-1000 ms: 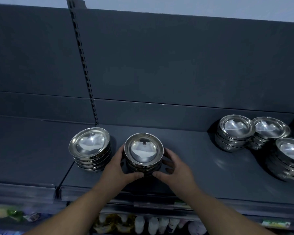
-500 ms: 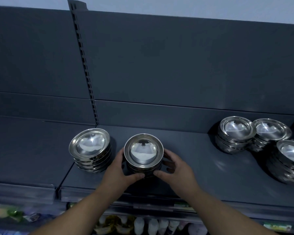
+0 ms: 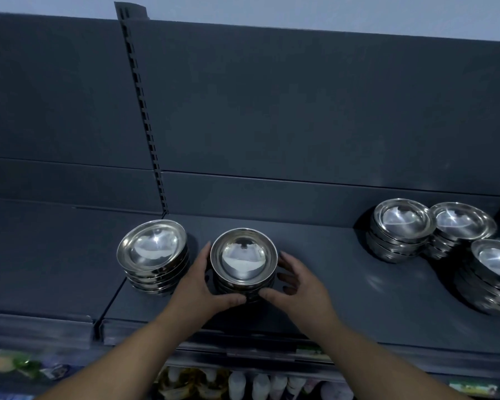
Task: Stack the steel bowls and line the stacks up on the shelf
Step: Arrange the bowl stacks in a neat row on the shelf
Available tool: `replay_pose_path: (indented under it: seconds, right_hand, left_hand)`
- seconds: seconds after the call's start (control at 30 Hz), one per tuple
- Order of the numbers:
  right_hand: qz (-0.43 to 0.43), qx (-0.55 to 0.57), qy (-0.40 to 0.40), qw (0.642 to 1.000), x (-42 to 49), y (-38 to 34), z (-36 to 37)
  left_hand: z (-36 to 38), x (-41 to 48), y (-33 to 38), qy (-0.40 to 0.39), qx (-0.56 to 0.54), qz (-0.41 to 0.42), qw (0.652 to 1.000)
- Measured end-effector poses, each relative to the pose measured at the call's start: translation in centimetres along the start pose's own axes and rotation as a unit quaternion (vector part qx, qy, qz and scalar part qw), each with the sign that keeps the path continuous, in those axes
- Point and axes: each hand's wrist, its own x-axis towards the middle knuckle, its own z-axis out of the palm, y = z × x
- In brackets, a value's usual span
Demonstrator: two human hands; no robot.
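A stack of steel bowls (image 3: 244,259) stands on the dark grey shelf (image 3: 324,298), left of its middle. My left hand (image 3: 198,287) cups its left side and my right hand (image 3: 299,285) its right side, thumbs meeting at the base in front. Just to the left stands another stack of steel bowls (image 3: 152,252), its top bowl tilted. At the right end are three more stacks: a back stack (image 3: 401,225), one beside it (image 3: 462,226), and a nearer stack (image 3: 494,269) cut off by the frame edge.
A slotted upright (image 3: 147,119) runs up the back panel behind the left stack. A separate shelf section (image 3: 41,255) lies to the left. Below the shelf's front edge, a lower shelf holds white bottles (image 3: 260,385) and packets (image 3: 20,365).
The held stack has shifted slightly left, toward the neighbouring stack. Both hands stay wrapped around it.
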Motion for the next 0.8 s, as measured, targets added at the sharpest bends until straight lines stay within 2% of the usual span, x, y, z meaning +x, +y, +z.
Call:
replay_pose_path:
  seconds: [0.27, 0.53, 0.8]
  right_hand:
    - [-0.023, 0.006, -0.010, 1.000, 0.5, -1.3, -0.6]
    - [-0.023, 0.013, -0.024, 0.999, 0.7, -0.6, -0.7]
    - [0.026, 0.002, -0.072, 0.997, 0.1, 1.1, -0.5]
  left_hand:
    - [0.0, -0.1, 0.5, 0.034, 0.000, 0.025, 0.999]
    - [0.4, -0.5, 0.7, 0.030, -0.011, 0.020, 0.999]
    - [2.0, -1.3, -1.4, 0.016, -0.023, -0.024, 0.999]
